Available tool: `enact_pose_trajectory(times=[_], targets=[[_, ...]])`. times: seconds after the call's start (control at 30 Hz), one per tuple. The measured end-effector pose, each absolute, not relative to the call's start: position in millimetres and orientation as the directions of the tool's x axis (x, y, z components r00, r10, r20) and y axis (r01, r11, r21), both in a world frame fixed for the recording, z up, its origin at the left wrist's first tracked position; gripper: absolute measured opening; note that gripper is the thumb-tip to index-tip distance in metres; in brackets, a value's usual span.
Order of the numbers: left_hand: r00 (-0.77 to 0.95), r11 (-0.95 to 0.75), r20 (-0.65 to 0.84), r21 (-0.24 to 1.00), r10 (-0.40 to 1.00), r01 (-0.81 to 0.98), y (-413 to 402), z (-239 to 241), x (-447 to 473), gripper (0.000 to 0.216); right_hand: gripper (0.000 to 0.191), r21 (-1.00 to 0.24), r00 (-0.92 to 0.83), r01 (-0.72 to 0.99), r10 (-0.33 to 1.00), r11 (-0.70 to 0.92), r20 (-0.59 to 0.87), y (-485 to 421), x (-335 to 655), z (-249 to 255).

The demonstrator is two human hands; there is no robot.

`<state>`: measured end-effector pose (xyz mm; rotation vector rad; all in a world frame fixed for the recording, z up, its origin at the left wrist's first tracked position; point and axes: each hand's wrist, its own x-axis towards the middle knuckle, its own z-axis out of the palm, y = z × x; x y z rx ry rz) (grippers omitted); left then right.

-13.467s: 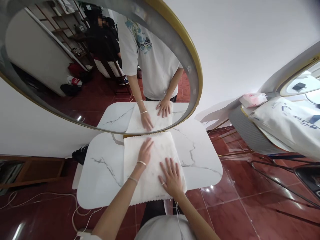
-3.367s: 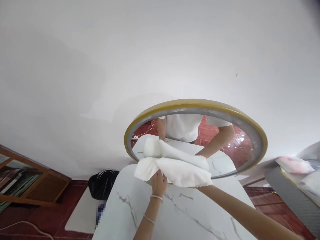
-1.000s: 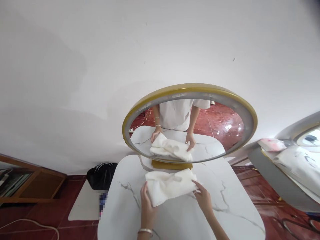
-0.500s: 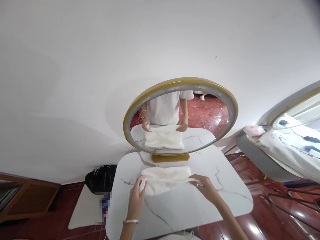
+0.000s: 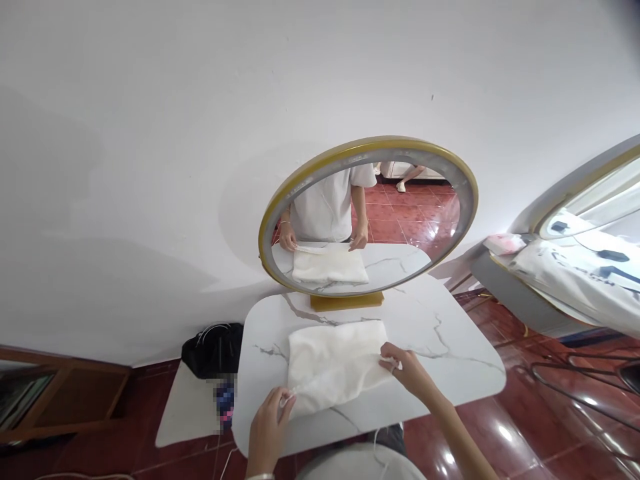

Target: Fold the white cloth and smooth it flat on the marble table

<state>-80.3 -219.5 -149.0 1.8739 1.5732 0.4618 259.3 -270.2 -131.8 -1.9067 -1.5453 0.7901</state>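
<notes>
A soft white cloth (image 5: pixel 335 363), perhaps a towel, lies spread as a rough rectangle on the marble-patterned white table (image 5: pixel 440 360). At its near left corner my left hand (image 5: pixel 270 420) pinches the edge between thumb and fingers. My right hand (image 5: pixel 403 367) grips the right side of the cloth, a small fold showing at the fingertips. Wrinkles run across the cloth's lower left part. Behind it stands a round mirror (image 5: pixel 367 143) with a gold rim on a gold base (image 5: pixel 347 302), reflecting both hands and the cloth.
A black bag (image 5: pixel 213 352) sits on a white surface left of the table. To the right, a second table (image 5: pixel 520 300) bears a pack of tissues (image 5: pixel 505 243), white fabric (image 5: pixel 555 270) and another mirror (image 5: pixel 565 193). A stool (image 5: pixel 350 463) is below the near edge.
The cloth's near part has come down onto the table, so it lies flatter and reaches further toward me. My left hand has moved nearer; the view has shifted slightly.
</notes>
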Motion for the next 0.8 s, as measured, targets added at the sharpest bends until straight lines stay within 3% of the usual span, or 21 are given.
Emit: enact_pose_trajectory(times=[0.3, 0.53, 0.67, 0.8], targets=[[0.265, -0.081, -0.195, 0.643, 0.944, 0.761, -231.7, -162.5, -93.8, 0.044, 0.034, -0.748, 0.139, 0.641, 0.984, -0.175, -0.111, -284.2, 255.9, -138.5], [0.274, -0.085, -0.178, 0.676, 0.945, 0.732, -240.6, -160.6, -101.5, 0.044, 0.028, -0.740, 0.198, 0.622, 0.966, -0.257, -0.169, -286.6, 262.4, -139.2], [0.261, -0.051, -0.200, 0.697, 0.944, 0.715, -241.3, -156.7, -105.4, 0.048, 0.038, -0.773, 0.122, 0.590, 0.972, -0.232, -0.199, -290.4, 272.6, -127.9], [0.254, -0.054, -0.162, 0.738, 0.954, 0.673, -242.4, -155.5, -108.3, 0.055, 0.033, -0.820, 0.048, 0.526, 0.971, -0.226, -0.236, -293.7, 277.0, -119.3]])
